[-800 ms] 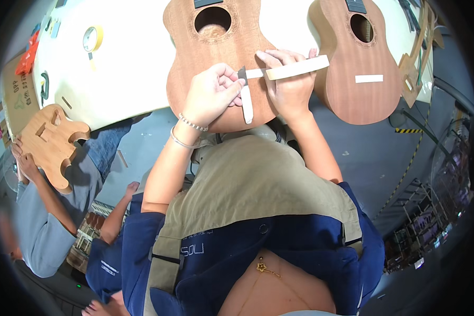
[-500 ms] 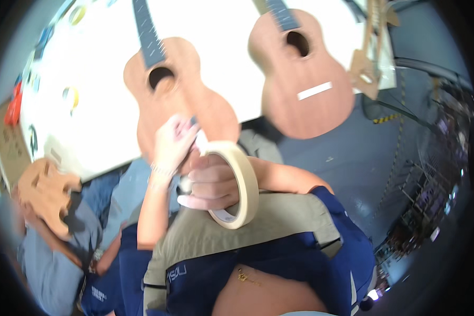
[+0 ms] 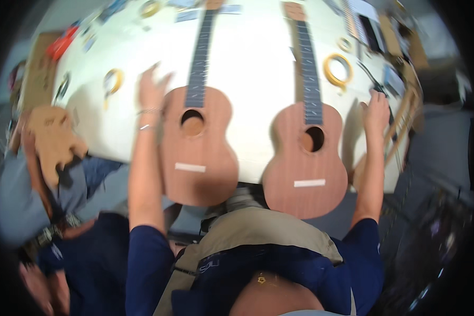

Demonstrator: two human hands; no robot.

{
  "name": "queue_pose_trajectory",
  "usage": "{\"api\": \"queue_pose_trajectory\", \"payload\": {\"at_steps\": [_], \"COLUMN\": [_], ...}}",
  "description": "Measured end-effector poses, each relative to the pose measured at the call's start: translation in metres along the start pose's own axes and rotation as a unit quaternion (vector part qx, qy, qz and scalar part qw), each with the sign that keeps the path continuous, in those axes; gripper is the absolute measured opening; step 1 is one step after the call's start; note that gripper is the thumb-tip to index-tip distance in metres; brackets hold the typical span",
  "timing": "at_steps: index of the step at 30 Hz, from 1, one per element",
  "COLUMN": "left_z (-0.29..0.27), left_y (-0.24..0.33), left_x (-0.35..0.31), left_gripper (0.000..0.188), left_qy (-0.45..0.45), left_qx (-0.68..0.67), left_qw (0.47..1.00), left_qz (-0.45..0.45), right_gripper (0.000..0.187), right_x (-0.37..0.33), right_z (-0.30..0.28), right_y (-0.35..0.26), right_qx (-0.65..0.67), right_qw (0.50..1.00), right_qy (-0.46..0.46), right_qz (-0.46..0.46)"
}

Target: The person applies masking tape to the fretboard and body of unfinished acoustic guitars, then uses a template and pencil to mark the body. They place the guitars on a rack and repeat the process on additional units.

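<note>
Two string-less wooden ukuleles lie on the pale table, a left ukulele and a right ukulele. Each has a dark fretboard, a round soundhole and a strip of pale tape across its lower body. My left hand, blurred, is over the table beside the left ukulele's neck, fingers apart and empty. Out to the right, past the other ukulele, my right hand reaches over the table with its thumb apart. Its fingertips are near a dark, slim tool; whether they touch it is unclear.
Yellow tape rolls lie on the table: a left roll and a right roll. Wooden pieces stand by the right edge. A cardboard box is at far left. Beside me, another person holds a wooden guitar body.
My hands have parted, outward and away from me. The large masking tape roll has left my right hand. A pale strip now shows on the left ukulele, and the view has shifted.
</note>
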State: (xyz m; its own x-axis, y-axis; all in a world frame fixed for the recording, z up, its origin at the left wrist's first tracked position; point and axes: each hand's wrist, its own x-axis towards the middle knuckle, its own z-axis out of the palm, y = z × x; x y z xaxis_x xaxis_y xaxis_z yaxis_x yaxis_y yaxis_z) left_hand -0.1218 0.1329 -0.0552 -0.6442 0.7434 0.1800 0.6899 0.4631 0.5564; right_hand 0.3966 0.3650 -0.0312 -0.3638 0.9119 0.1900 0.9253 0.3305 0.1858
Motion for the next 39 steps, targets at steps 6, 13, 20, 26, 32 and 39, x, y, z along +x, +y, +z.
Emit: {"api": "queue_pose_trajectory", "payload": {"at_steps": [6, 13, 20, 26, 32, 39], "left_z": [0.043, -0.092, -0.188, -0.149, -0.100, -0.074], "left_y": [0.123, 0.113, 0.096, 0.072, 0.060, 0.081], "left_x": [-0.006, -0.032, -0.069, -0.113, -0.150, -0.167], "left_gripper": [0.073, 0.068, 0.061, 0.058, 0.060, 0.051], "left_qy": [-0.190, -0.125, -0.069, -0.153, -0.237, -0.202], "left_qx": [0.184, -0.018, -0.119, -0.035, 0.018, 0.063], "left_qw": [0.963, 0.990, 0.973, 0.961, 0.935, 0.945], "left_qz": [-0.059, 0.069, 0.184, 0.228, 0.263, 0.249], "right_gripper": [0.042, 0.017, 0.029, 0.044, 0.038, 0.026], "right_x": [0.080, 0.122, 0.071, 0.034, 0.030, 0.032], "right_z": [-0.008, -0.071, -0.090, -0.043, 0.014, 0.047], "right_y": [-0.120, -0.083, -0.091, -0.190, -0.135, -0.054], "right_qx": [0.130, 0.155, 0.125, 0.268, 0.362, 0.268], "right_qw": [0.863, 0.831, 0.956, 0.941, 0.927, 0.963], "right_qy": [0.066, 0.165, 0.083, -0.126, -0.077, 0.019], "right_qz": [-0.485, -0.509, -0.253, -0.165, -0.058, -0.031]}}
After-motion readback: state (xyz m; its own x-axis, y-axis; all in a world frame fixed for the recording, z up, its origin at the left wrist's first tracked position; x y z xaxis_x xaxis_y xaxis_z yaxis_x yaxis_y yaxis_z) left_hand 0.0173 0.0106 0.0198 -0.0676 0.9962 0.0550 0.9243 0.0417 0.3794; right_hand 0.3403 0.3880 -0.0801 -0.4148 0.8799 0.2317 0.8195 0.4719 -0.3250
